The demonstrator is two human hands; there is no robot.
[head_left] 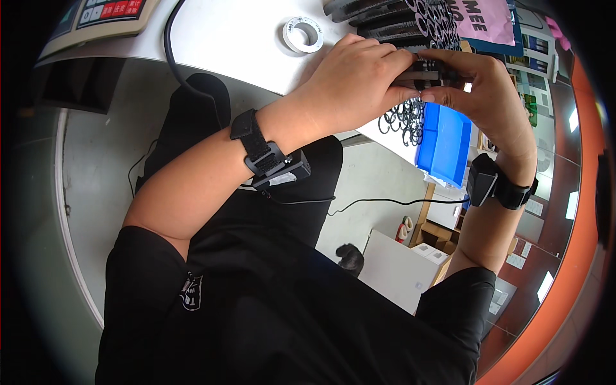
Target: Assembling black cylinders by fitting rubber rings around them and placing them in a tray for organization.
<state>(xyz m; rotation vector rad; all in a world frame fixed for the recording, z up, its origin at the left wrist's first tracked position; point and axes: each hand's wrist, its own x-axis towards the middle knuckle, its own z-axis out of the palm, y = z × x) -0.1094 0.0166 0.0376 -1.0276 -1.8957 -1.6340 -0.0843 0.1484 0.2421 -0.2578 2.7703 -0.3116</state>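
Observation:
At the table's right end, my left hand (359, 80) and my right hand (491, 86) meet around a small bundle of dark flat pieces (420, 76). Fingers of both hands are closed on its two sides, and the thumbs press along its near edge. The fingers cover much of the bundle, so its exact kind cannot be made out. Just beyond it lie rows of stacked black strips (391, 22) with ring-shaped ends. Below the hands, several loose black hooks (403, 122) lie on the white table (224, 38).
A white roll of tape (303, 34) sits left of the stacked strips. An open blue tray (443, 144) stands beside the hooks. A black cable (172, 54) crosses the table's edge, near a beige device (106, 19). Pink packaging (484, 20) lies at the back right.

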